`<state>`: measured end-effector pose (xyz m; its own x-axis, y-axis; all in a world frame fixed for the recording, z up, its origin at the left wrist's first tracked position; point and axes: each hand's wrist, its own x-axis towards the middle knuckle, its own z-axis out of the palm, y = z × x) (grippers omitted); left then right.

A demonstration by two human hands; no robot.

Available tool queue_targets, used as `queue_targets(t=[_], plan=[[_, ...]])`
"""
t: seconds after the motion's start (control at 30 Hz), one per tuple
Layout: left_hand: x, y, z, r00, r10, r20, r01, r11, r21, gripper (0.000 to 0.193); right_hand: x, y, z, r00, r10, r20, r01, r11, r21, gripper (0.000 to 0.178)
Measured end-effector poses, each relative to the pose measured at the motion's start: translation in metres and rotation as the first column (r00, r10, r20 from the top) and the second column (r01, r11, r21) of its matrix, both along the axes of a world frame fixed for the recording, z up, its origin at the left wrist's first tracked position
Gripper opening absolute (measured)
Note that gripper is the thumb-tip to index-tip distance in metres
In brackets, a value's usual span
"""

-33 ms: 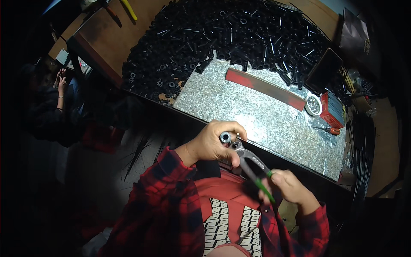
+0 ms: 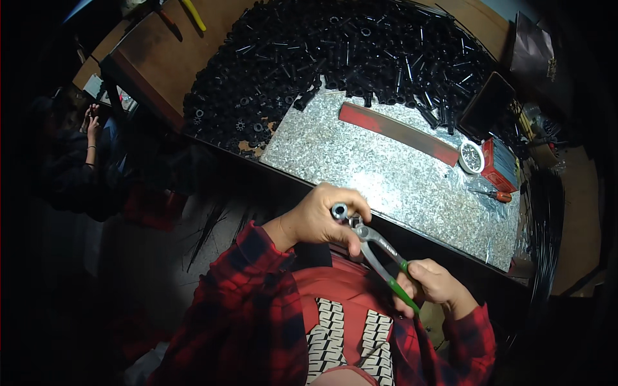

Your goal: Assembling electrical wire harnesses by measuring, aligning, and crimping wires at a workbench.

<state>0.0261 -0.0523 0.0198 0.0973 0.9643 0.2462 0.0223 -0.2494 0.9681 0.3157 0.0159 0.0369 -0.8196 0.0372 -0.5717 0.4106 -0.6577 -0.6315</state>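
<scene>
Just off the table's near edge, my left hand (image 2: pixel 325 212) is closed around a small tubular part with a round metal end (image 2: pixel 339 210). My right hand (image 2: pixel 434 283) grips pincers (image 2: pixel 380 248) by their green handles, which stand apart. The pincers' jaws are up against the part, beside my left thumb. Fingers partly hide the jaws, so I cannot tell exactly what they bite on.
A large heap of black tubular parts (image 2: pixel 335 51) covers the far side of the table. On the speckled tabletop (image 2: pixel 315 148) lie a reddish bar (image 2: pixel 399 134), a round white clock (image 2: pixel 471 157), a red box (image 2: pixel 499 168) and a screwdriver (image 2: pixel 499 195). Another person (image 2: pixel 90 138) is at the left.
The pincers have shifted slightly down and to the right, and their handles are sharper now. My left hand keeps hold of the tubular part in nearly the same place.
</scene>
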Motion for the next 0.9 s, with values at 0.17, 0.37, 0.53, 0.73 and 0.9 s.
queue_targets(t=[0.17, 0.37, 0.53, 0.73, 0.9], plan=[[0.005, 0.002, -0.008, 0.993, 0.002, -0.121, 0.013, 0.993, 0.122, 0.053, -0.01, 0.005, 0.01, 0.955, 0.253, 0.158, -0.294, 0.887, 0.357, 0.037], [0.016, 0.007, -0.002, 0.99, 0.081, -0.113, -0.061, 0.984, 0.164, 0.057, -0.02, -0.006, 0.027, 0.988, 0.056, 0.145, -0.129, -0.228, 0.965, 0.063], [0.015, 0.003, -0.005, 0.994, 0.063, -0.091, -0.049, 0.988, 0.147, 0.068, -0.022, 0.01, 0.037, 0.956, 0.191, 0.225, -0.247, 0.102, 0.964, 0.062], [0.018, -0.001, -0.005, 0.992, 0.123, 0.008, -0.123, 0.986, 0.116, 0.071, -0.033, 0.006, 0.02, 0.97, 0.194, 0.145, -0.201, 0.311, 0.929, 0.05], [0.02, -0.009, -0.007, 0.976, 0.166, 0.139, -0.171, 0.985, 0.021, 0.07, -0.046, -0.002, 0.02, 0.985, 0.072, 0.16, -0.174, 0.311, 0.934, 0.024]])
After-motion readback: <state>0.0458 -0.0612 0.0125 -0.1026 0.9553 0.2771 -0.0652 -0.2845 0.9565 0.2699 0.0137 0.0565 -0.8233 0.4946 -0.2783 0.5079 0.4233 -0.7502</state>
